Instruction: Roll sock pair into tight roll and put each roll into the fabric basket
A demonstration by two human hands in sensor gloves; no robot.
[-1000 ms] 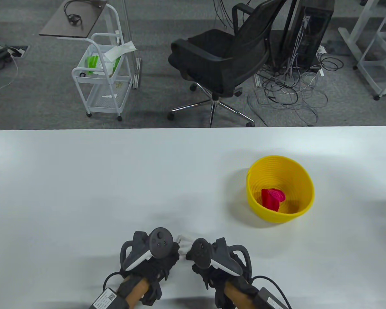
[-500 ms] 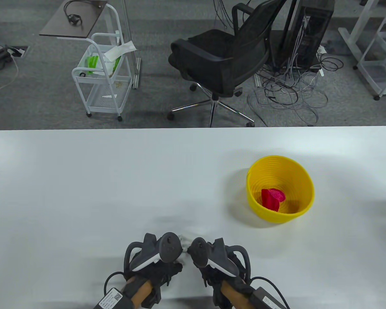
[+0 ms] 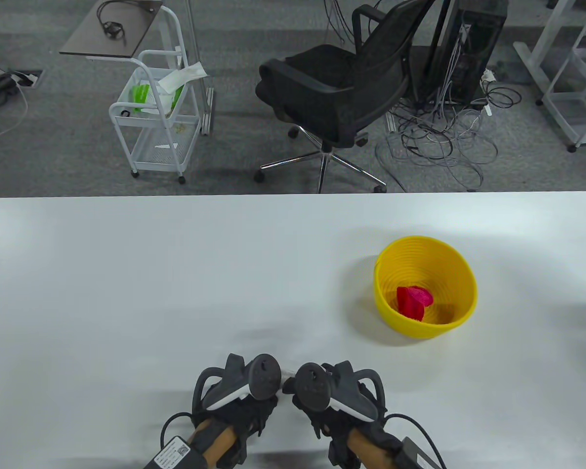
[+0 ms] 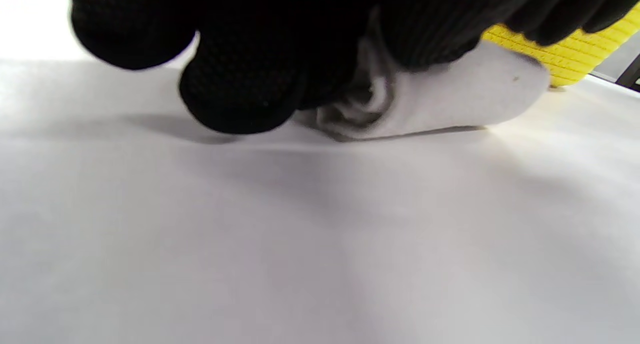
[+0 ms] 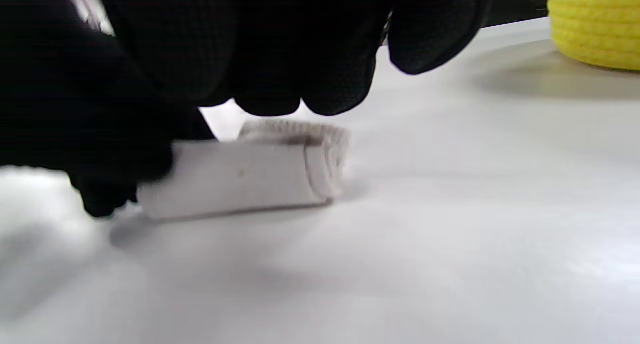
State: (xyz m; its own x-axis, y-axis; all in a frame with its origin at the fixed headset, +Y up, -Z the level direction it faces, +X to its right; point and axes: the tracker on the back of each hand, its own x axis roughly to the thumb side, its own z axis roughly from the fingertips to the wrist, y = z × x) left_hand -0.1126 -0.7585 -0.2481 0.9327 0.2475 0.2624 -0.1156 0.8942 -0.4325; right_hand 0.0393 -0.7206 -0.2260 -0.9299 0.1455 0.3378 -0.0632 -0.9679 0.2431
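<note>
desk (image 3: 127, 273): white, bare over most of its top. beyond far edge: black chair (image 3: 342, 93), white cart (image 3: 154, 117) with green and white items, cable tangle (image 3: 444, 132), dark computer tower (image 3: 473, 44), small brown table (image 3: 112, 27) at far left.

basket (image 3: 425, 288): yellow, ribbed, round, upright toward right side of desk, well apart from both hands. red roll (image 3: 412, 302) inside, on the bottom.

nothing lying on the desk between hands and basket.

sock (image 5: 240, 176): white, at near edge of desk, about mid-width, between the two hands. mostly hidden under the trackers from above; only a sliver shows (image 3: 287, 373). rolled into a short, squat cylinder lying on its side on the desk. spiral of layers visible at one end; ribbed cuff edge showing at far side in right wrist view. surface smooth, plain.

left hand (image 3: 237, 395): black glove, fingers (image 4: 240, 83) curled down over one end of sock, pressing it to the desk; holding it.

right hand (image 3: 337, 395): black glove, fingers (image 5: 310, 58) curled over the top of sock, thumb side at the other end; gripping it.

hands side by side, trackers nearly touching.
</note>
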